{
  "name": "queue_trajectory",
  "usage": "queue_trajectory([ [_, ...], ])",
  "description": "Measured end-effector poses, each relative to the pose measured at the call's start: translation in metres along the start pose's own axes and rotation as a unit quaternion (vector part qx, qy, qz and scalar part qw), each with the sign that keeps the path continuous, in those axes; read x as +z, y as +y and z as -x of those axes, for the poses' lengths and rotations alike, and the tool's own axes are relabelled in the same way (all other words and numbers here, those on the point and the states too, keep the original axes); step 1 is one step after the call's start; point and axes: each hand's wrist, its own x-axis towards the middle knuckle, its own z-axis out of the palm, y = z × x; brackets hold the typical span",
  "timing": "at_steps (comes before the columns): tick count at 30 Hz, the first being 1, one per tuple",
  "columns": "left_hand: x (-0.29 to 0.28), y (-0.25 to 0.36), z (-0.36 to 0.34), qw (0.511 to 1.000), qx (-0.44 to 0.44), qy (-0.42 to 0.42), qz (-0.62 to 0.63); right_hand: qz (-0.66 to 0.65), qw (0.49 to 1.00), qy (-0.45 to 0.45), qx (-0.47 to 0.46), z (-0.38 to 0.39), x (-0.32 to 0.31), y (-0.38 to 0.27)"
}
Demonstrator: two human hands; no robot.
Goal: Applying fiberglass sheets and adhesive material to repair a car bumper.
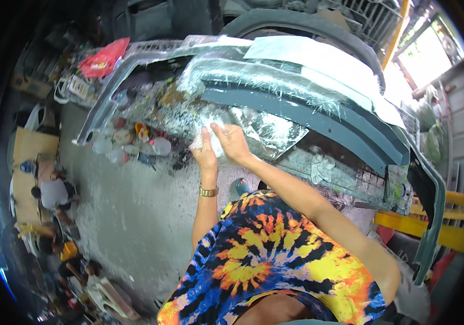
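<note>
My left hand (206,151) and my right hand (232,142) pinch a pale, shredded fibrous piece (212,120) between them, at the middle of the view. Just beyond them lies a long curved dark gray panel (302,116), like a vehicle bumper part, with whitish fibrous matting (264,81) along its upper side. White sheets (319,57) rest across the back of it. Beneath the panel, beside my hands, is a glossy, crinkled board (272,132) speckled with white. My fingers partly hide the piece they hold.
Plastic jugs (160,146) stand low at the left. A red bag (104,57) lies at the back left. Several people, including one in a light shirt (54,192), are at the far left. Yellow bars (421,227) and a long dark trim piece (427,184) are at right.
</note>
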Motion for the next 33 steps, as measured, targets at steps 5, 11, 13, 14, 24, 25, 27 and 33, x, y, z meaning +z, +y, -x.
queue_trajectory([
  [5,0.008,-0.013,-0.011,0.992,0.093,0.051,-0.064,0.038,0.999,0.009,-0.022,-0.013,0.011,-0.008],
  [11,0.022,-0.005,-0.027,0.954,-0.074,0.111,0.267,-0.27,0.954,0.037,0.125,-0.032,0.03,-0.011],
  [13,0.017,0.006,-0.036,0.945,-0.081,0.096,0.301,-0.338,0.925,0.068,0.163,-0.037,0.036,-0.028],
  [14,0.016,0.015,-0.039,0.937,-0.105,0.087,0.323,-0.368,0.908,0.074,0.187,-0.043,0.035,-0.028],
  [24,-0.022,0.021,-0.066,0.989,0.02,0.046,0.139,-0.249,0.951,-0.142,0.116,-0.038,0.015,-0.031],
  [25,-0.011,0.03,-0.057,0.994,0.083,0.03,0.063,-0.247,0.954,-0.13,0.113,-0.043,0.012,-0.021],
  [27,-0.013,0.015,-0.05,0.997,0.069,-0.002,0.046,-0.221,0.968,-0.069,0.095,-0.052,0.019,-0.005],
  [33,-0.029,-0.033,-0.063,0.959,-0.066,0.09,-0.262,0.18,0.979,-0.097,0.015,-0.057,0.046,0.005],
])
